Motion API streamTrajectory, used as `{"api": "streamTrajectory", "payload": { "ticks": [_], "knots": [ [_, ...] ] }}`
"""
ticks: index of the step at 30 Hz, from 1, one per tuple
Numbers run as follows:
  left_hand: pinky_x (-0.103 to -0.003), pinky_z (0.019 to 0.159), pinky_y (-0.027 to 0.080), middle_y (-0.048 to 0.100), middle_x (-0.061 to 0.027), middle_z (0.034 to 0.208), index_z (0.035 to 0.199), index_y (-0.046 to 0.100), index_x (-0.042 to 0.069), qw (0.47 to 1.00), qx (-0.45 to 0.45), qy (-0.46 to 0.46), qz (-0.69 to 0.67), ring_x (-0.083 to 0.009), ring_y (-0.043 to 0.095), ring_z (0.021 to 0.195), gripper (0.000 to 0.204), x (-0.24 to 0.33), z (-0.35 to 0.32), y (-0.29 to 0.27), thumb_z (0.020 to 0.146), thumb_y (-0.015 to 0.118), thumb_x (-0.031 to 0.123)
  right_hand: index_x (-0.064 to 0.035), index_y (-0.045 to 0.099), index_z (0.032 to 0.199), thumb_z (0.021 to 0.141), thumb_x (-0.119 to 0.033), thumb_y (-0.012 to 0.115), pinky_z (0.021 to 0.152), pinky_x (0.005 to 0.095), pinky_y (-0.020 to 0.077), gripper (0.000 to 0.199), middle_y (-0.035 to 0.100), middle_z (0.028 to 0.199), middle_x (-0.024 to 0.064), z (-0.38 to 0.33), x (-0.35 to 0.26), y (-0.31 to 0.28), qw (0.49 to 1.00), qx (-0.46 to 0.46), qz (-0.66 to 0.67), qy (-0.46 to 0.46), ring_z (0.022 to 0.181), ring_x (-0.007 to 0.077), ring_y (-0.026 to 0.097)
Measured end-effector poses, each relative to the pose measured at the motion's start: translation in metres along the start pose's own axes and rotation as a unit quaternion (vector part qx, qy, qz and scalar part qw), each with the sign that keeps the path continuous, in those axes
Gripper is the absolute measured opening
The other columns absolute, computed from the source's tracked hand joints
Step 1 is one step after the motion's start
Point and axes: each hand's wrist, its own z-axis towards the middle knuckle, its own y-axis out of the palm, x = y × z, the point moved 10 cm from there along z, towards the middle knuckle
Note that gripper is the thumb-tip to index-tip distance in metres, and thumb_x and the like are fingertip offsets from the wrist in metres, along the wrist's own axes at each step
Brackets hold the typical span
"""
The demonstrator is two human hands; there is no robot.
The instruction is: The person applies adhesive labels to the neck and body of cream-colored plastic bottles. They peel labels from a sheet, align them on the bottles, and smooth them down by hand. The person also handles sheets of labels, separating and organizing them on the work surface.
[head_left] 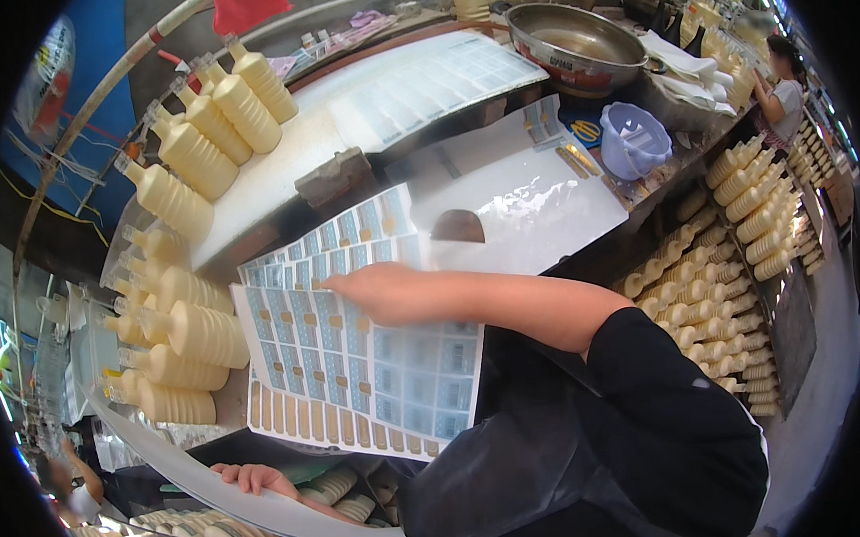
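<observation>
Touching printed sheets [365, 362] beside cream bottles [206, 332]: right grip [378, 294], pinch uncertain; left grip [257, 479], likewise.

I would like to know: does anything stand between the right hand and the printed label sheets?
Nothing visible does. The right hand is directly at the label sheets, over their upper part; the cream bottles are left of them, out of that path.

Single head-worn fisheye view, facing down, near the label sheets [357, 353], straight edges bending
</observation>
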Motion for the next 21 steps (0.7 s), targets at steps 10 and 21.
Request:
{"api": "streamTrajectory", "payload": {
  "ticks": [10, 21],
  "knots": [
    [-0.026, 0.06, 0.051, 0.065, -0.0158, 0.111, 0.143, 0.044, -0.003, 1.0, 0.026, 0.017, 0.0, -0.0191, 0.062, 0.072, 0.045, 0.004, -0.004, -0.014, 0.106, 0.05, 0.022, -0.0009, 0.063, 0.1, 0.087, -0.009, 0.066, 0.08, 0.0497, 0.0519, 0.016, 0.066, 0.09, 0.0232, 0.014, 0.011, 0.011, 0.994, -0.028, -0.095, -0.034, 0.09, 0.0405, 0.067],
    [-0.027, 0.063, 0.05, 0.064, -0.0143, 0.113, 0.146, 0.042, -0.001, 0.999, 0.035, 0.021, -0.003, -0.0182, 0.06, 0.074, 0.046, 0.011, -0.011, -0.024, 0.107, 0.048, 0.022, -0.0021, 0.064, 0.101, 0.085, -0.013, 0.07, 0.082, 0.0487, 0.0504, 0.021, 0.064, 0.097, 0.0191, 0.015, 0.011, 0.007, 0.995, 0.022, -0.066, -0.07, 0.096, 0.0386, 0.064]
  ]
}}
